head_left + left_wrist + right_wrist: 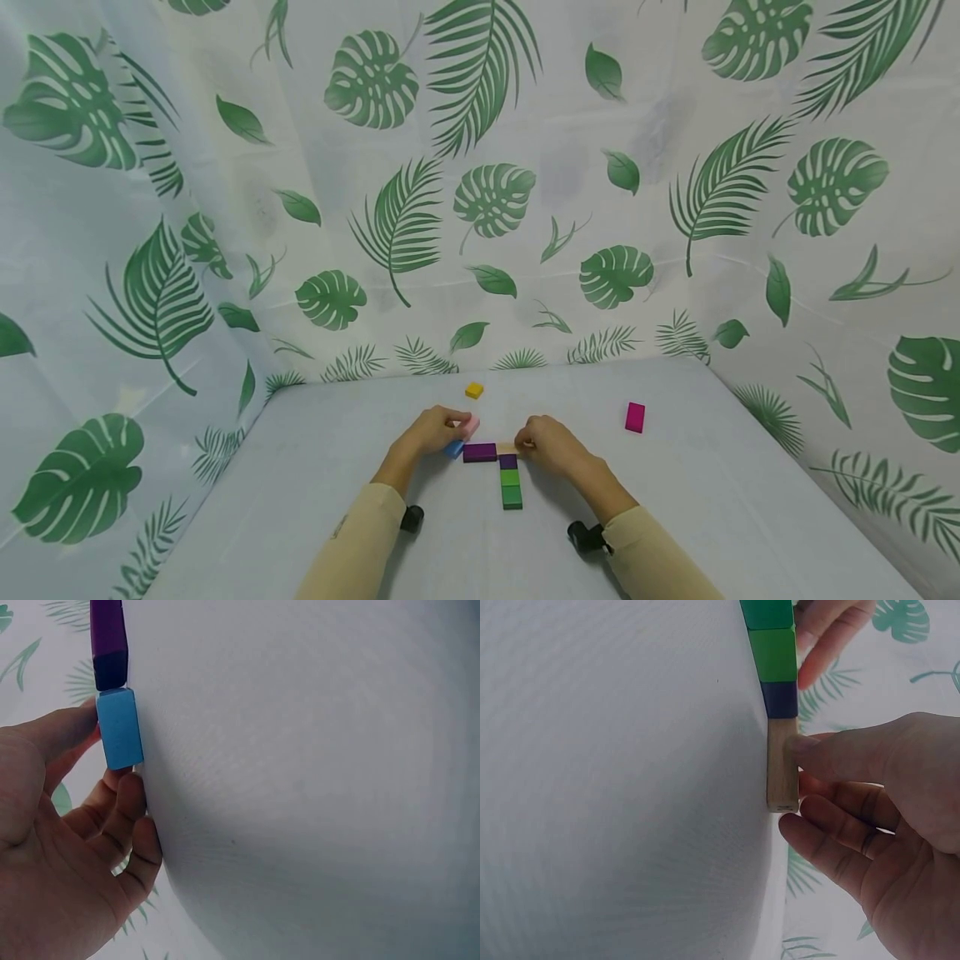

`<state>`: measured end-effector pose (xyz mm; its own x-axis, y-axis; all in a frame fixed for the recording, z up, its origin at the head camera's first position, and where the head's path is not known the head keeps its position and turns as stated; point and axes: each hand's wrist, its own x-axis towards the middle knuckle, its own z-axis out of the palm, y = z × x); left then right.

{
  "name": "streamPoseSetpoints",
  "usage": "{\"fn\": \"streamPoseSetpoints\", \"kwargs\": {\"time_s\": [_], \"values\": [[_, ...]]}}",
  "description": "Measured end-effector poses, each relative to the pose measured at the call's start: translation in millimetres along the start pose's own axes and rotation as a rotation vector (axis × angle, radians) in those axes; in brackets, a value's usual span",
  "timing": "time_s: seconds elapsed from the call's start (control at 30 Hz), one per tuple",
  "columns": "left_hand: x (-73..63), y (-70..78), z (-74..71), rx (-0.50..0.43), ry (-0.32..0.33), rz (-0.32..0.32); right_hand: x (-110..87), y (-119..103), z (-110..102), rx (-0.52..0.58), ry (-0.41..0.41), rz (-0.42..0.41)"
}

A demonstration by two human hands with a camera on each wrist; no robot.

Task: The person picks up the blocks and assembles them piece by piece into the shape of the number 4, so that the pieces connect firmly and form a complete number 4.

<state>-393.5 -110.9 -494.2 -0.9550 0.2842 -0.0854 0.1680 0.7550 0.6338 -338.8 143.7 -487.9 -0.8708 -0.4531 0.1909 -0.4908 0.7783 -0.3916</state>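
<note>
My left hand (437, 428) pinches a pink block (471, 427) between thumb and fingers, just behind a blue block (454, 449). In the left wrist view the blue block (120, 729) stands at the end of a purple block (109, 645), and the pink one is hidden. With thumb and fingers my right hand (552, 444) grips a plain wooden block (507, 448). The right wrist view has the thumb pressed on this wooden block (782, 765), which lines up with a dark blue block (781, 700), a light green block (774, 655) and a darker green block (768, 613).
Toward the back of the pale tabletop (315, 517) lies a yellow block (474, 390). A magenta block (635, 417) is off to the right. Leaf-printed cloth (555, 167) hangs around the back and sides. Dark wrist cameras (588, 537) sit on the sleeves.
</note>
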Motion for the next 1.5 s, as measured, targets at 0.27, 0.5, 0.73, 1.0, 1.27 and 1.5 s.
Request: {"fn": "streamPoseSetpoints", "kwargs": {"time_s": [0.27, 0.5, 0.73, 1.0, 1.27, 1.5], "values": [[-0.4, 0.0, -0.6, -0.009, 0.002, -0.002, -0.4, -0.5, -0.5, 0.001, -0.005, 0.008], [-0.3, 0.2, 0.5, -0.014, -0.003, -0.025, -0.6, -0.8, -0.4, 0.005, -0.005, 0.009], [-3.5, 1.7, -0.6, -0.005, -0.008, -0.017, 0.1, 0.6, 0.4, 0.008, -0.002, 0.008], [0.3, 0.2, -0.5, 0.006, -0.013, -0.032, -0.1, 0.4, 1.0, 0.009, -0.006, 0.017], [1.3, -0.3, -0.3, 0.014, -0.016, -0.033, 0.3, -0.6, 0.3, 0.0, -0.008, 0.021], [1.3, -2.2, 0.4, 0.0, -0.017, -0.036, 0.1, 0.2, 0.5, -0.001, -0.001, 0.008]]}}
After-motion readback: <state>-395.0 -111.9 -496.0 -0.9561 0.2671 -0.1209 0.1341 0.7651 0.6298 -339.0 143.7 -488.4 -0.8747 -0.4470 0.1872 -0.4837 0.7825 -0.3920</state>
